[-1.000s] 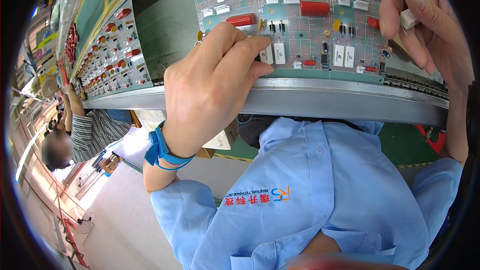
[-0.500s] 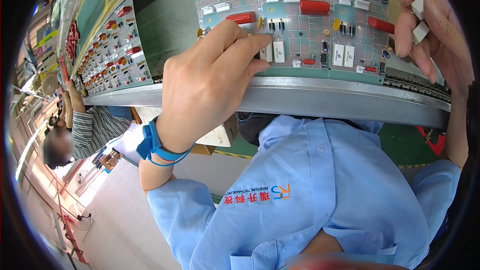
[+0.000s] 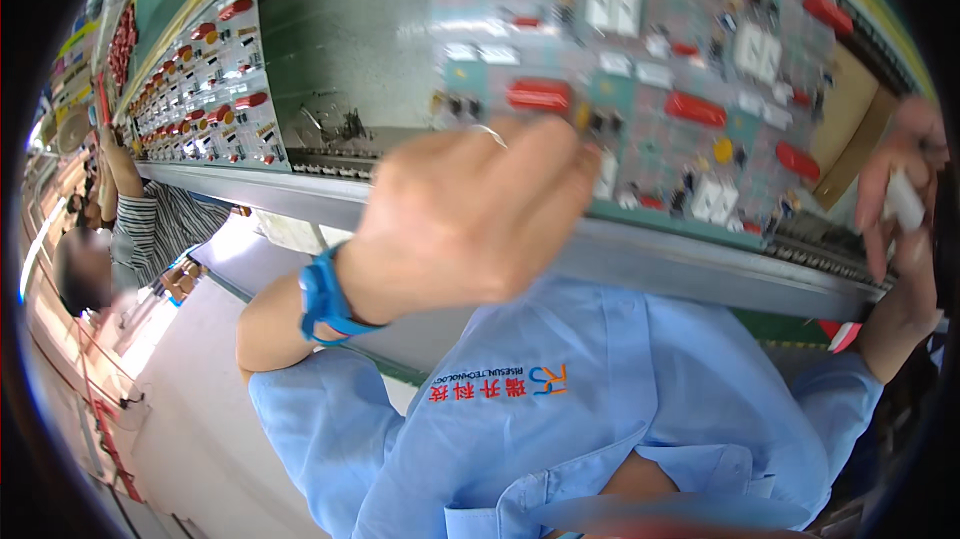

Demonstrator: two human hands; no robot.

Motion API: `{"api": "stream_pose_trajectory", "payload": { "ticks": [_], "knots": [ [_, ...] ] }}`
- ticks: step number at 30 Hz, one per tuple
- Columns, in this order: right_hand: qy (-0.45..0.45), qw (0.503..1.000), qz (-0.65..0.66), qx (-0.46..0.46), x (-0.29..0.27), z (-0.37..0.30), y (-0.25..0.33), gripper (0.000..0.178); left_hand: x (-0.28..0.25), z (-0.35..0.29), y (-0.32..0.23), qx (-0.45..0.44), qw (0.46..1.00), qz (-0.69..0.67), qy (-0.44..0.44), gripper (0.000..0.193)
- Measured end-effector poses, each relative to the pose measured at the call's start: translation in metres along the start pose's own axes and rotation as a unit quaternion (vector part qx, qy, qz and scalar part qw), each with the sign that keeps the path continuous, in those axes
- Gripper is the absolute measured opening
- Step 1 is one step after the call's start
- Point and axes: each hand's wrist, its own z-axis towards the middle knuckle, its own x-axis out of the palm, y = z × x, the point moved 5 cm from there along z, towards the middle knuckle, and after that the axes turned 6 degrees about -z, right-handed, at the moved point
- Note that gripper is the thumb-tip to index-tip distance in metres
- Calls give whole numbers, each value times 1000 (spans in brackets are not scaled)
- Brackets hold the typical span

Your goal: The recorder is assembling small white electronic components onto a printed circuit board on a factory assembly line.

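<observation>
A wide circuit board panel lies before me, with red, yellow, black and white parts across it. Over its near left edge reaches my left hand, wearing a blue wrist strap. Its fingers are closed and pointing down beside an upright white block component. Motion blur and the hand itself hide what the fingertips grip. At the right, past the panel's end, my right hand is closed around a white block component. Any further block in that hand is hard to make out.
A metal rail with a chain track runs along the panel's near side. Farther left on the same line lies another populated circuit board panel. A brown cardboard piece is beyond the right end. Another person in striped sleeves works at the left.
The view has shifted, and the panel appears tilted and farther right. My left hand stays by the panel's near edge white blocks, now blurred. My right hand appears lower, its fingers more closed.
</observation>
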Motion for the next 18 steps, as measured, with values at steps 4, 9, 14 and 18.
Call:
{"api": "stream_pose_trajectory", "payload": {
  "ticks": [4, 9, 14, 18],
  "knots": [
    [14, 1000, -25, -12, 109, 100, 99, 42, 12, 8, -12, 0, 999, -28, -16, 25],
    [43, 995, -92, -8, 114, 108, 109, 42, 21, 33, -37, 12, 997, -78, 2, 32],
    [26, 997, -67, -8, 149, 126, 114, 36, 1, 18, 18, -218, 826, -517, -61, 40],
    [41, 995, -95, -7, 183, 145, 125, 37, -4, 14, 58, -335, 618, -709, -60, 46]
  ]
}}
